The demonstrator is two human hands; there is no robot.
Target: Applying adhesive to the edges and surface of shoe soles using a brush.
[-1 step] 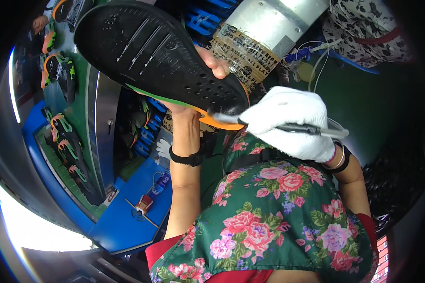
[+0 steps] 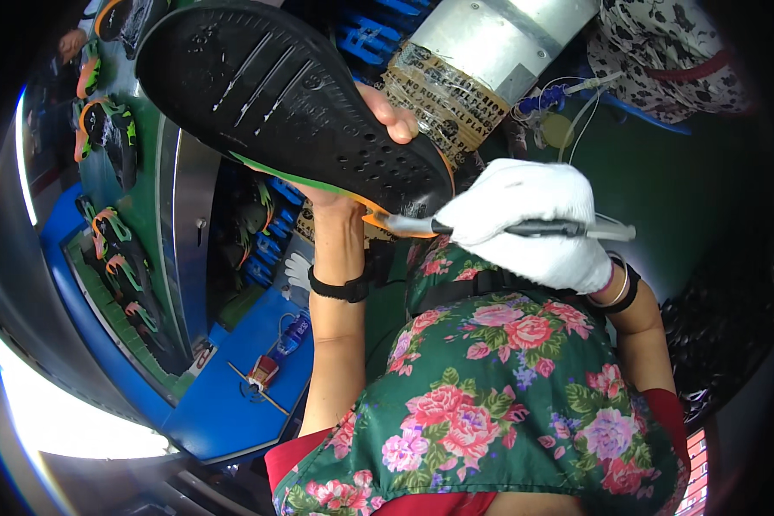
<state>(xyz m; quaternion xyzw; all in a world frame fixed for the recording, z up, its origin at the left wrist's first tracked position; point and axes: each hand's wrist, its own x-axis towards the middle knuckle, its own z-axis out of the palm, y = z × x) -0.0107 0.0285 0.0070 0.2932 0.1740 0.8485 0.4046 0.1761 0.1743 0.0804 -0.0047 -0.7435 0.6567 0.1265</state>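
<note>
My bare left hand is closed around the toe or heel end of a shoe, its black underside facing me. Green and orange show along the shoe's near edge. My right hand, in a white knitted glove, grips a brush with a dark handle and clear tubing at its back end. The brush's pale tip lies at the orange edge; whether it touches is blurred. Shiny wet-looking streaks mark the black face. My left palm is hidden behind the shoe.
At left, several similar orange, green and black shoes lie along a green belt beside a blue ledge. A bottle and a white glove are on it. A metal box with taped cardboard stands ahead. A thin hose hangs right.
The brush tip has shifted slightly left along the shoe's orange edge, and the tubing behind my gloved hand has swung a little. The shoe and my left hand stay put.
</note>
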